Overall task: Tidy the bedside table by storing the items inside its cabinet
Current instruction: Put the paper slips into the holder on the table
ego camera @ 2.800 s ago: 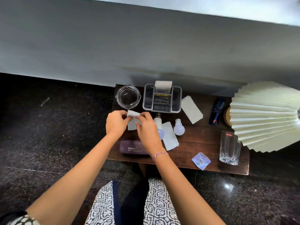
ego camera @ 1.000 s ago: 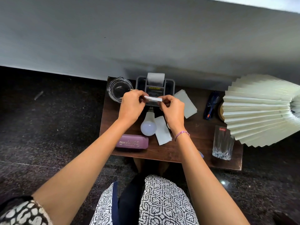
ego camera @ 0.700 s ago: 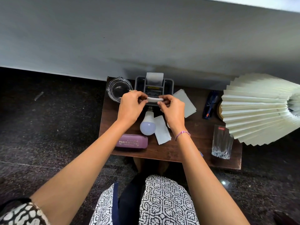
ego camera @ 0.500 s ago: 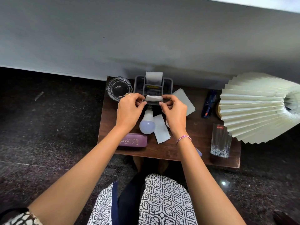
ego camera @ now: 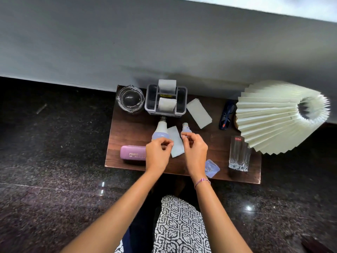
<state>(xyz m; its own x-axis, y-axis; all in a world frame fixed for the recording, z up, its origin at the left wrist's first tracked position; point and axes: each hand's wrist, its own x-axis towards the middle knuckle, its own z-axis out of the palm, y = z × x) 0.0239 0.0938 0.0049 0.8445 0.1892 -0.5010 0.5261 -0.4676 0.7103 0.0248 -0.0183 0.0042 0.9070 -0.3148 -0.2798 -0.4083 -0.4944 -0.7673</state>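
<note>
On the dark wooden bedside table (ego camera: pixel 127 132) stands a grey caddy (ego camera: pixel 183 103) holding two folded white tissues, one at the back (ego camera: pixel 167 85) and one in front (ego camera: pixel 166 105). A flat white tissue (ego camera: pixel 176 143) lies between a large bulb (ego camera: pixel 160 131) and a small bulb (ego camera: pixel 185 127). My left hand (ego camera: pixel 157 155) and my right hand (ego camera: pixel 196 151) hover just over that tissue's two sides, fingers loosely curled and holding nothing. A purple case (ego camera: pixel 132 152) lies partly under my left hand.
A glass ashtray (ego camera: pixel 129 99) sits at the back left. Another white tissue (ego camera: pixel 198 113), blue glasses (ego camera: pixel 226 114), a drinking glass (ego camera: pixel 238 156) and a small clear packet (ego camera: pixel 212 168) lie to the right. A pleated lampshade (ego camera: pixel 273 117) overhangs the right end. The wall runs behind.
Both hands set the folded tissue into the caddy's front compartment, let go, and drew back toward me over the flat tissue between the bulbs.
</note>
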